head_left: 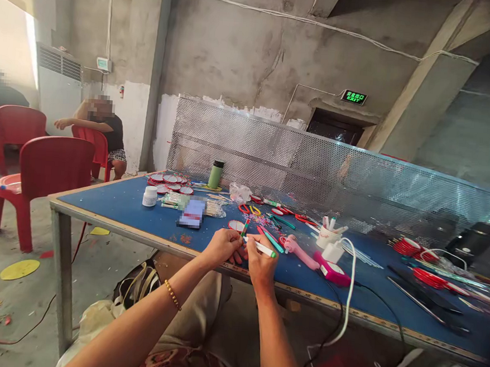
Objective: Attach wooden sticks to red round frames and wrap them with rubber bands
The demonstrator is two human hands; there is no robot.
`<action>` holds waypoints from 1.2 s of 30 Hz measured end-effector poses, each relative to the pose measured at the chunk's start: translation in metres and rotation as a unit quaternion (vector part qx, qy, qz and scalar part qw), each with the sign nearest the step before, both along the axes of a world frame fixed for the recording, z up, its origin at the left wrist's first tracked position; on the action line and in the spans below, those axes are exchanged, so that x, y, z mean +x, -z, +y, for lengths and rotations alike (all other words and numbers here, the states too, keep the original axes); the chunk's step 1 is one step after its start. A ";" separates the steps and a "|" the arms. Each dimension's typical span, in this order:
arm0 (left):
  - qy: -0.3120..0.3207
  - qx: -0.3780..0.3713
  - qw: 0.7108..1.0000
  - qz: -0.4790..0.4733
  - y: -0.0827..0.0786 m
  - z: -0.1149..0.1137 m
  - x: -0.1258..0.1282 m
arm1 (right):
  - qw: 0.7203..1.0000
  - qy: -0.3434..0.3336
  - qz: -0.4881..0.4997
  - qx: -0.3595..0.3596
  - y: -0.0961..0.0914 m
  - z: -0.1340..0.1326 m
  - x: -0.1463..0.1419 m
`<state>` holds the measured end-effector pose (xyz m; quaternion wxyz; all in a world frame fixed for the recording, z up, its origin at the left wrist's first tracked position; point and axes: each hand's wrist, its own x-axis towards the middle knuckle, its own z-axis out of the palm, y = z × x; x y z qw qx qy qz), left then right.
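At the table's front edge my left hand [223, 245] is closed, pinching a thin stick with green and red colouring [246, 227] that points upward. A white marker with a green end [263, 247] is gripped in my right hand [261, 267], its other end close to the left fingertips. Whether the marker touches the stick I cannot tell. Just behind the hands lies a round, red-rimmed disc [236, 226]. Pens, one of them red and teal [270, 239], lie to the right of it.
On the blue table [113, 201] are a phone [192, 212], a white bottle [149, 196], a green flask [216, 175], a pink handheld fan [301, 253] and a magenta box [332, 269] with a white cable. A perforated metal screen [247, 144] runs behind. Someone sits beyond, left.
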<state>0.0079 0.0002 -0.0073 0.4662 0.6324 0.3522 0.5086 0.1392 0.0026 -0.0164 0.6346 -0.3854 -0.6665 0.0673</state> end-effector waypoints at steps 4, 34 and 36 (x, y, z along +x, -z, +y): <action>-0.002 0.001 1.000 0.000 0.000 0.000 0.000 | 1.000 -0.002 0.003 -0.003 0.000 0.000 0.000; 0.002 -0.006 1.000 -0.003 0.001 0.001 0.000 | 1.000 -0.001 0.011 -0.006 0.001 0.001 0.001; 0.003 -0.007 1.000 -0.003 0.001 0.001 0.000 | 1.000 -0.001 0.010 -0.005 0.001 0.001 0.001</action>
